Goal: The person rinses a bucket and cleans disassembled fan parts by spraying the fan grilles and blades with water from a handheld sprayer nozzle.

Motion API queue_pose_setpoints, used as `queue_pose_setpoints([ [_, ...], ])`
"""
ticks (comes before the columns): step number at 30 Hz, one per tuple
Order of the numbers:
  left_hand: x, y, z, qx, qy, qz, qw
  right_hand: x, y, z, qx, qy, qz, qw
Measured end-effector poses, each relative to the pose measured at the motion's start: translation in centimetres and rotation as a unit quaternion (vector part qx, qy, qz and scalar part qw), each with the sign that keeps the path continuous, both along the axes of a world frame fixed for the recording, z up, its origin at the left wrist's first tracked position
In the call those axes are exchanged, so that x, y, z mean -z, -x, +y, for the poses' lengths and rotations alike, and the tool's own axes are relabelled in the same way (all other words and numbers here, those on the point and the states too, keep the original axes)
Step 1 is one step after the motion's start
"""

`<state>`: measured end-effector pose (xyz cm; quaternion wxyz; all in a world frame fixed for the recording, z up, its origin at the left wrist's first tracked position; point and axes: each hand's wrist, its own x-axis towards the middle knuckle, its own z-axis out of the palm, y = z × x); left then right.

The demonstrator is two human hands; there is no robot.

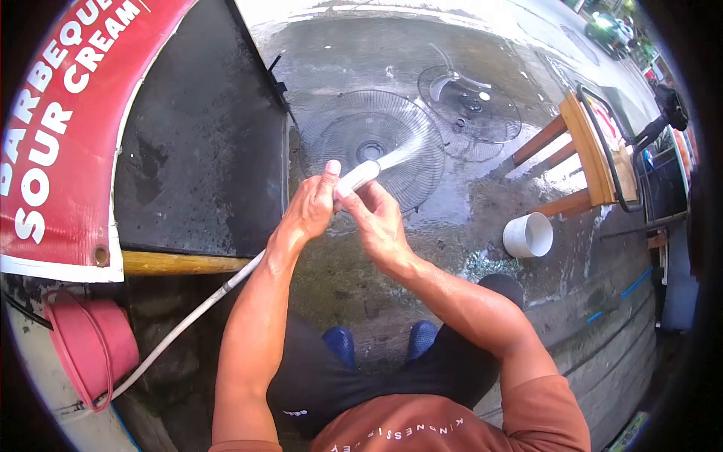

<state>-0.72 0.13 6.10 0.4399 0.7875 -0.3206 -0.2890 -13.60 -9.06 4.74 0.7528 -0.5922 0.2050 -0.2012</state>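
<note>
A white hose (188,320) runs up from the lower left to its pale nozzle end (357,176), from which water sprays to the upper right. My left hand (312,205) is wrapped round the hose just behind that end, thumb raised. At the nozzle, the fingers of my right hand (376,222) are closed on it from the right side. Beyond my hands a round wire fan grille (339,128) lies on the wet ground, and the spray lands on it. Another fan grille (497,124) lies farther right, with curved fan blade pieces (452,81) on it.
A pink bucket (94,343) stands at the lower left, under a red banner (75,113) and a dark panel (199,143). At the right are a white pail (528,235) on its side and a wooden stool (587,154). A motorcycle (610,34) shows far off.
</note>
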Motion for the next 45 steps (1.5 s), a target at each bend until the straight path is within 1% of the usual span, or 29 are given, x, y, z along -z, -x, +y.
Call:
queue_pose_setpoints([
  [4, 0.6, -0.4, 0.8, 0.026, 0.057, 0.067, 0.996, -0.3, 0.1, 0.0, -0.018, 0.037, -0.004, 0.999],
  [7, 0.5, -0.9, 1.2, 0.091, 0.048, 0.042, 0.994, -1.3, 0.5, -0.2, -0.029, 0.087, 0.046, 0.995],
  [8, 0.0, -0.9, 1.2, 0.080, 0.006, 0.033, 0.996, -1.6, 0.6, -0.5, -0.057, 0.111, 0.145, 0.982],
  [10, 0.8, -1.1, 1.3, 0.083, -0.049, 0.056, 0.994, -0.1, 0.2, -0.9, -0.110, 0.119, 0.195, 0.967],
  [11, 1.1, -1.0, 1.4, 0.079, -0.054, 0.061, 0.994, 1.1, 0.1, -0.9, -0.135, 0.083, 0.168, 0.973],
  [12, 1.1, -0.9, 1.5, 0.067, -0.072, 0.049, 0.994, -1.5, 0.9, -1.5, -0.176, 0.089, 0.198, 0.960],
  [13, 0.8, -1.2, 1.5, 0.073, -0.111, 0.030, 0.991, -0.4, 0.7, -1.8, -0.206, 0.117, 0.234, 0.943],
  [14, -0.8, -0.3, 1.0, 0.032, -0.137, 0.058, 0.988, -1.7, 0.9, -2.2, -0.218, 0.116, 0.264, 0.932],
  [15, 0.2, -1.0, 1.1, 0.027, -0.156, 0.031, 0.987, -1.8, 1.3, -2.7, -0.235, 0.096, 0.253, 0.934],
  [17, 0.5, -1.2, 1.2, 0.029, -0.148, -0.003, 0.988, 2.7, 0.0, -4.1, -0.223, 0.208, 0.319, 0.897],
  [19, 0.3, -1.0, 1.3, 0.045, -0.127, -0.011, 0.991, 9.7, -2.0, -5.4, -0.014, 0.344, 0.361, 0.867],
  [20, 0.0, -0.7, 1.5, 0.049, -0.119, -0.014, 0.992, 12.3, -2.5, -7.3, 0.016, 0.208, 0.328, 0.921],
  [21, -1.2, 0.0, 1.4, 0.046, -0.130, 0.002, 0.990, 13.4, -3.6, -8.9, 0.039, 0.066, 0.288, 0.955],
  [22, -1.6, 0.6, 1.3, 0.049, -0.110, -0.008, 0.993, 12.0, -4.0, -9.2, 0.104, -0.065, 0.228, 0.966],
  [23, -1.8, 1.2, 1.4, 0.049, -0.092, -0.018, 0.994, 10.5, -4.2, -9.4, 0.163, -0.198, 0.168, 0.952],
  [25, -3.5, 2.0, 1.4, 0.054, -0.110, -0.043, 0.991, 18.0, -6.8, -12.5, 0.133, -0.295, 0.093, 0.942],
  [27, -3.7, 2.6, 1.3, 0.052, -0.105, -0.056, 0.991, 18.0, -7.5, -12.1, 0.164, -0.325, 0.091, 0.927],
  [29, -3.3, 2.9, 1.2, 0.050, -0.101, -0.064, 0.992, 18.5, -7.4, -11.5, 0.132, -0.350, 0.066, 0.925],
  [31, -3.1, 2.7, 1.3, 0.070, -0.092, -0.038, 0.992, 21.7, -7.9, -11.9, 0.166, -0.376, 0.049, 0.910],
  [33, -2.5, 2.4, 1.2, 0.081, -0.077, -0.027, 0.993, 26.3, -6.6, -12.6, 0.247, -0.288, 0.004, 0.925],
  [34, -2.6, 2.4, 1.1, 0.081, -0.078, -0.020, 0.993, 29.4, -5.2, -13.6, 0.238, -0.201, 0.031, 0.950],
  [35, -2.5, 2.3, 1.0, 0.079, -0.085, -0.023, 0.993, 31.6, -3.6, -14.6, 0.229, -0.111, 0.057, 0.965],
  [36, -2.2, 2.1, 0.8, 0.078, -0.092, -0.026, 0.992, 31.8, -2.2, -14.8, 0.237, 0.066, 0.125, 0.961],
  [37, -2.0, 2.0, 0.7, 0.077, -0.099, -0.027, 0.992, 31.3, -0.5, -14.3, 0.236, 0.238, 0.189, 0.923],
  [38, -1.7, 2.0, 0.6, 0.076, -0.106, -0.028, 0.991, 30.7, 0.9, -13.5, 0.225, 0.403, 0.246, 0.852],
  [41, -1.5, 1.8, 0.1, 0.076, -0.126, -0.036, 0.988, 28.6, 3.6, -10.5, -0.036, 0.538, 0.320, 0.779],
  [42, -1.6, 1.8, -0.1, 0.078, -0.135, -0.038, 0.987, 29.2, 3.7, -10.1, -0.073, 0.551, 0.338, 0.760],
  [44, -1.8, 1.9, -0.2, 0.074, -0.152, -0.048, 0.984, 31.6, 3.3, -9.9, -0.047, 0.573, 0.344, 0.742],
  [45, -1.8, 2.1, -0.3, 0.070, -0.156, -0.057, 0.984, 31.2, 3.0, -9.7, -0.034, 0.585, 0.347, 0.732],
])
